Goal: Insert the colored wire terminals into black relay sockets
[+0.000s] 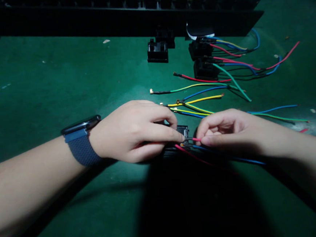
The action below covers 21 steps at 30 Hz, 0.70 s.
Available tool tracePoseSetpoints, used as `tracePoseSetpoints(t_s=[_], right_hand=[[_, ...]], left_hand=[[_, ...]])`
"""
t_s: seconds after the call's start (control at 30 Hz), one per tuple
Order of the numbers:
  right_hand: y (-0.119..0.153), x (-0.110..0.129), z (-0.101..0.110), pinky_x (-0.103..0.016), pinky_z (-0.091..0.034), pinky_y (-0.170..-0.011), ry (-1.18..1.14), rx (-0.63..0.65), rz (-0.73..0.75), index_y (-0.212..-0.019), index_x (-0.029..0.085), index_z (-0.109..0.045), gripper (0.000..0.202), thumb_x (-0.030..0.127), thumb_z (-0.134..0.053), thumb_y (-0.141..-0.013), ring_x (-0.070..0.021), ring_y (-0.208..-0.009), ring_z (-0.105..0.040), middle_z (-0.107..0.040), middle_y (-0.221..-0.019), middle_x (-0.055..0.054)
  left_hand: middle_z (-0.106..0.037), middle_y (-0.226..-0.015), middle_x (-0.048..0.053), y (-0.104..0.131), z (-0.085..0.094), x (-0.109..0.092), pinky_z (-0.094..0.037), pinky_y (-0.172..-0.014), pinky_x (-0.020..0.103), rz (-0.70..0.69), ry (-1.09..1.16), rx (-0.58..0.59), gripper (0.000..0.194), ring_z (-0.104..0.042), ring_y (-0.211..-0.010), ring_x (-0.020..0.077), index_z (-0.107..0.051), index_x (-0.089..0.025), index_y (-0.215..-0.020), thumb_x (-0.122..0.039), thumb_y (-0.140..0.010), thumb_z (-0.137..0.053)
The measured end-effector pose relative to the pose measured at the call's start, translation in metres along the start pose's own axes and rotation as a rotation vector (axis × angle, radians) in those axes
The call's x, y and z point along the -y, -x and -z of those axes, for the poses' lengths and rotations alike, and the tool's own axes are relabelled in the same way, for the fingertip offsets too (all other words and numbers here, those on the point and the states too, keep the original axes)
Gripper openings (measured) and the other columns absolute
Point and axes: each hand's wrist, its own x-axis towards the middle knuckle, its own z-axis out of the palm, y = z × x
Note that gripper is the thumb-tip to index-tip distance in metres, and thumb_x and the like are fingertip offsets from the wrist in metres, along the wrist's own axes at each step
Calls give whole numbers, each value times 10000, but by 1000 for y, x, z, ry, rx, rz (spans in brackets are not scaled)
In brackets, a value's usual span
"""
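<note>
My left hand (142, 132), with a watch (83, 139) on its wrist, is closed over a black plastic housing (183, 131) on the green surface. Its index finger presses at the housing's right edge, where a wire goes in. Between the thumb and fingers of my right hand (224, 129) a red wire (195, 139) is pinched, its dark sleeved end reaching the housing. A second red wire (189, 153) and a blue wire (201, 148) come away from the housing just below. The fingers hide most of the housing.
Loose yellow (205, 99) and yellow-green wires (191, 87) with metal terminals lie just beyond my hands. Two wired black housings (205, 69) sit behind them, with an unwired black housing (157, 52) to their left. A long black rack (85, 24) spans the back.
</note>
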Motion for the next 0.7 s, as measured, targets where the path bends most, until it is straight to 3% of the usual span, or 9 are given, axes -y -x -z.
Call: tracePoseSetpoints(t_s=[0.33,0.7], right_hand=[[1,1,0,-241,-215,-500,11,-11,3,-786,167,-621,280,446,-643,-804,-77,-558,-336,-466,-637,29],[-1,2,-1,-239,-228,-498,29,-16,-2,-799,159,-629,283,442,-650,-796,-80,-574,-372,-498,-662,18]], left_hand=[[-690,-1007,70,2,-2,3,-452,-731,319,-8,1,-23,315,-630,-822,201,-653,-281,-1078,-217,-838,-460],[-691,-1011,91,1,-3,3,-488,-725,329,-40,0,-98,284,-641,-840,199,-625,-226,-1043,-182,-806,-474]])
